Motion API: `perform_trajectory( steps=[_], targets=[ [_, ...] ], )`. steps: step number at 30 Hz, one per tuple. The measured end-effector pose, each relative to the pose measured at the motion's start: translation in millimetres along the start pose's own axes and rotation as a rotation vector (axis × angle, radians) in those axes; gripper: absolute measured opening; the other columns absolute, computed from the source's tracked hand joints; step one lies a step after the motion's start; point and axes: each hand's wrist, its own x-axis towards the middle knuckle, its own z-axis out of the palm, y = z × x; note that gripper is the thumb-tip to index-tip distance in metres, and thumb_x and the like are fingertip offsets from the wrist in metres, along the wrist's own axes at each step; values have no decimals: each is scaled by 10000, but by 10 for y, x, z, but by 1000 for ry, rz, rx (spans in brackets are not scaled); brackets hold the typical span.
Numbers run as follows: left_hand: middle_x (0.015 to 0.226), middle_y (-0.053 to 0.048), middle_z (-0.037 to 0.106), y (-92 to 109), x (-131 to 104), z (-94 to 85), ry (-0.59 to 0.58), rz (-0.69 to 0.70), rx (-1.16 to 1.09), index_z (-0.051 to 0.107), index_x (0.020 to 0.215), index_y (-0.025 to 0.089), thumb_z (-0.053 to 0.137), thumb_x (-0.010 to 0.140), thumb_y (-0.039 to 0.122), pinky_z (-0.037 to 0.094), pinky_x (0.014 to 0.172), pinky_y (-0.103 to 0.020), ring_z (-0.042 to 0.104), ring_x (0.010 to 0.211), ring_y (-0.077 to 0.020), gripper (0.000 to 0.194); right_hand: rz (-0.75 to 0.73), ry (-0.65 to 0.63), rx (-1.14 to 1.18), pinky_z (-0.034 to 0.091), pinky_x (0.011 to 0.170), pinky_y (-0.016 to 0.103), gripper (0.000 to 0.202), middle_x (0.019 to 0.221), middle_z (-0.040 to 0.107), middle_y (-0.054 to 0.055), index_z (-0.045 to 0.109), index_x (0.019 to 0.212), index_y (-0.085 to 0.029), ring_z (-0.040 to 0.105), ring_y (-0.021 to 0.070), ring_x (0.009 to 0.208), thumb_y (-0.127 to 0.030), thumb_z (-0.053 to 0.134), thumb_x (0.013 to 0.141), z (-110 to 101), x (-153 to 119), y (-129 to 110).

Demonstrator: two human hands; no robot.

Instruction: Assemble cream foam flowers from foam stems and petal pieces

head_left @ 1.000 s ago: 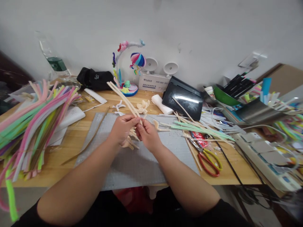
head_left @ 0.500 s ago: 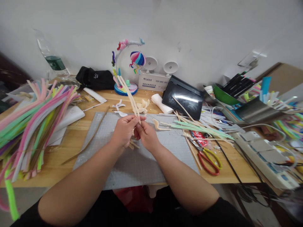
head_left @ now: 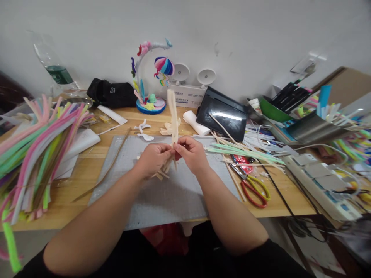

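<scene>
A bundle of cream fuzzy stems (head_left: 173, 116) stands nearly upright above the grey cutting mat (head_left: 179, 200). My left hand (head_left: 156, 156) pinches it low down from the left. From the right, my right hand (head_left: 191, 152) grips the same bundle with thumb and finger, close beside the left fingertips. Short stem ends stick out below the hands. Behind the bundle lie cream curled pieces (head_left: 165, 129), with white curled pieces (head_left: 145, 136) to their left.
Coloured stems (head_left: 37, 154) are heaped at the left. A decorated arch stand (head_left: 150, 105) and a black tray (head_left: 223, 116) stand at the back. Red-and-yellow-handled pliers (head_left: 255, 191) and a power strip (head_left: 324, 181) lie right.
The stems have swung from a leftward lean to nearly upright. My right hand has shifted right and up, its fingers now at the stems' right side. The view has moved slightly.
</scene>
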Motion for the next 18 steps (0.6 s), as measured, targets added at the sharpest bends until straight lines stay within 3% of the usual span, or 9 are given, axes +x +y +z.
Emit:
perform_trajectory(
  steps=[3, 6, 11, 18],
  targets=[
    [699, -70, 651, -34, 6, 10, -109, -50, -113, 620, 722, 111, 583, 687, 396, 415, 523, -226, 568, 573, -127, 289, 15, 68, 58, 385, 447, 200, 169, 537, 494, -51, 503, 666, -174, 460, 67, 465, -325, 573, 692, -17, 25, 19],
    [717, -95, 655, -58, 14, 7, -122, -95, -207, 602, 769, 105, 613, 674, 373, 440, 528, -238, 595, 596, -146, 285, 17, 101, 103, 393, 488, 196, 162, 562, 500, -47, 497, 650, -170, 464, 63, 511, -306, 580, 683, -37, 42, 9],
    [652, -68, 654, -19, 6, 13, -117, -144, -468, 542, 715, 123, 635, 666, 277, 482, 595, -283, 633, 640, -177, 186, 26, 0, 188, 420, 556, 212, 150, 638, 525, -41, 497, 671, -181, 484, 67, 572, -272, 614, 646, -56, 37, -26],
    [641, -75, 661, 23, -11, -9, -136, -165, -527, 521, 662, 117, 607, 679, 234, 493, 600, -288, 641, 618, -183, 146, -4, -141, 170, 418, 589, 219, 104, 665, 549, -34, 553, 692, -180, 502, 77, 614, -218, 633, 637, -122, 41, -18]
  ],
)
